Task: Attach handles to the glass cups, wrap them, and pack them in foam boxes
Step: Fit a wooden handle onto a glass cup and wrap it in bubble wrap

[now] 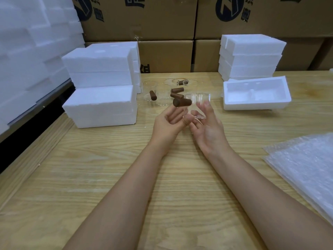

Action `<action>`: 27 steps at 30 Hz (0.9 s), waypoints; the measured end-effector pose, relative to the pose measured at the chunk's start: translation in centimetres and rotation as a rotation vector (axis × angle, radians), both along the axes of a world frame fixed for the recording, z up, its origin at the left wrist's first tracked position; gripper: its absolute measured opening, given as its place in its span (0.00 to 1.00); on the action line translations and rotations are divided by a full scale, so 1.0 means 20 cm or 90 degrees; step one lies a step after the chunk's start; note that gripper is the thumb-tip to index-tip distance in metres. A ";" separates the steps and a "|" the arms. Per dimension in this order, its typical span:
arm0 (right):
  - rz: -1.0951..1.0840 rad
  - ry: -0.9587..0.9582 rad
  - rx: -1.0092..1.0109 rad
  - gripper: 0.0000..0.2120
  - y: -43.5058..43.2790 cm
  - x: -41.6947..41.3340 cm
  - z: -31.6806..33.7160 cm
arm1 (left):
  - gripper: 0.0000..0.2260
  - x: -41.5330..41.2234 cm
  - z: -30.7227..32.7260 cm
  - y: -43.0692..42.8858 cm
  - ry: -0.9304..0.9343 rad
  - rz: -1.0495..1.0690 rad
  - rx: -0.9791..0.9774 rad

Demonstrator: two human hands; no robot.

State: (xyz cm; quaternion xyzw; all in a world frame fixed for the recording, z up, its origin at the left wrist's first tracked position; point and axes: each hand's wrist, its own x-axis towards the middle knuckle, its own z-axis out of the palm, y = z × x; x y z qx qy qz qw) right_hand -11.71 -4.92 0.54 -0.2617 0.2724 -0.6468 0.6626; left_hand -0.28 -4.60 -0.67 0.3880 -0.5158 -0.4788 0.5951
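We fit a handle, mid-frame.
Our left hand (pixel 168 124) pinches the brown handle (pixel 182 102), our right hand (pixel 209 130) grips the glass cup (pixel 198 103); next, probably, aligning them.

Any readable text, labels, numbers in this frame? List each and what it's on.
None fully legible.
Upper cardboard boxes: dark logos and characters, cropped and blurred, unreadable.
Lower cardboard box: partial dark print at its left edge, half hidden, unreadable.
Foam boxes, glass cups, handles: no print visible.
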 end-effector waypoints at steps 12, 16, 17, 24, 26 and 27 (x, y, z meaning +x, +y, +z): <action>0.088 0.015 0.029 0.31 0.01 0.01 -0.01 | 0.20 0.00 0.02 0.02 -0.020 -0.022 0.024; 0.039 0.019 0.029 0.35 0.01 0.01 0.00 | 0.20 0.01 0.02 0.02 -0.008 -0.020 0.018; 0.035 0.014 0.022 0.37 0.01 0.01 0.01 | 0.20 0.01 0.02 0.02 -0.003 -0.022 0.016; 0.027 0.027 -0.015 0.36 0.01 0.00 0.00 | 0.17 0.01 0.00 0.00 -0.020 -0.022 0.004; 0.027 0.024 -0.018 0.30 0.00 0.00 -0.01 | 0.23 0.01 0.01 0.00 -0.021 -0.012 0.001; 0.028 0.026 -0.017 0.26 -0.01 -0.01 -0.01 | 0.26 0.00 0.01 0.01 -0.013 -0.011 0.001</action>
